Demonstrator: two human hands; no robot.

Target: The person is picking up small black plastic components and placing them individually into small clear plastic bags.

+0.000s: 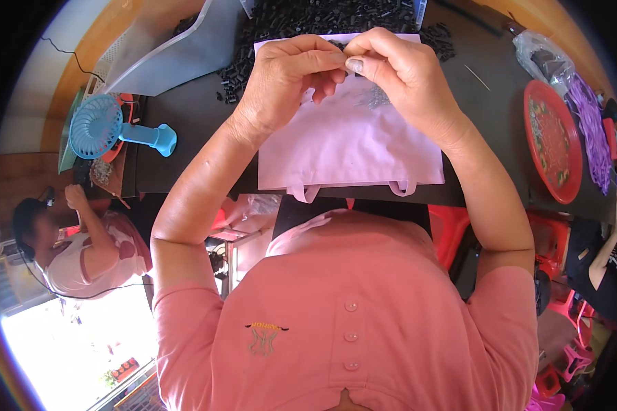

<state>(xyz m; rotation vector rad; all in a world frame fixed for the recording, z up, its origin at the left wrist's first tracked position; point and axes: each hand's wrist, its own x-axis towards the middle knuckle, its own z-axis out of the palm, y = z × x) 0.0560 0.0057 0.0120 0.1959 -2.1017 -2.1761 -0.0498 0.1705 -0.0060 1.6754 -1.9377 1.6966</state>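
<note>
My left hand (281, 79) and my right hand (408, 79) meet fingertip to fingertip above a pale pink cloth bag (349, 147). Thumb and forefinger are pinched together on both hands. Whatever they hold is too small and too covered by the fingers to name. A small heap of thin silvery pieces (376, 97) lies on the bag beside my right hand. Just beyond the hands spreads a big pile of small black cylindrical parts (322, 17), some of them scattered close to my left hand.
A translucent plastic bin (164, 61) leans at the far left, with a blue handheld fan (97, 127) nearer. To the right are a red tray (554, 140) of small bits, purple strands (589, 130) and a clear plastic bag (543, 58). Other people sit at both sides.
</note>
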